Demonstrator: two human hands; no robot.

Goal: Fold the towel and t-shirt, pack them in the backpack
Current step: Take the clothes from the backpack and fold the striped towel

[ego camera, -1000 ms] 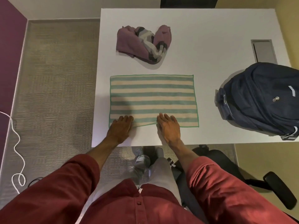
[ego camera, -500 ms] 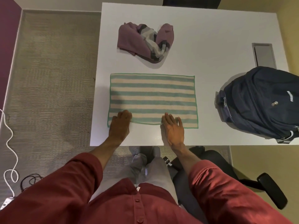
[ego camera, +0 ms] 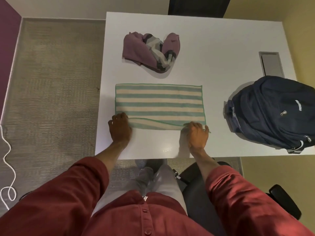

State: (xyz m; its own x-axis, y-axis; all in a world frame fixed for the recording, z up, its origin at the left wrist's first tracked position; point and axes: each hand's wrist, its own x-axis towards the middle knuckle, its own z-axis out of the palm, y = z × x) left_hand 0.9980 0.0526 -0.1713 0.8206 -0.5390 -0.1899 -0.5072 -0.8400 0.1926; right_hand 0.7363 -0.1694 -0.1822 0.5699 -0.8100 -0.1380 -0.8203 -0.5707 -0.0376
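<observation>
A: From the head camera; where is the towel (ego camera: 160,103)?
B: Spread in the middle of the white table (ego camera: 213,48), green and cream stripes running across; its near edge is raised and turned over onto itself in a narrow strip.
A: And the hands?
B: The left hand (ego camera: 120,129) is at the towel's 7 o'clock corner, fingers curled together round the hem; the right hand (ego camera: 197,135) is at 5 o'clock, thumb and fingers pinching that same edge just short of the corner.
A: The t-shirt (ego camera: 150,51)?
B: A crumpled purple and grey heap at 12 o'clock from the towel, apart from it.
A: The backpack (ego camera: 272,111)?
B: Dark blue, at 3 o'clock, lying on the table's right side, well apart from the towel; whether it is unzipped I cannot tell.
A: Anything else?
B: A grey hatch (ego camera: 271,64) in the tabletop at 2 o'clock; a white cable (ego camera: 7,159) on the carpet at 8 o'clock; a black chair (ego camera: 281,200) at 5 o'clock.
</observation>
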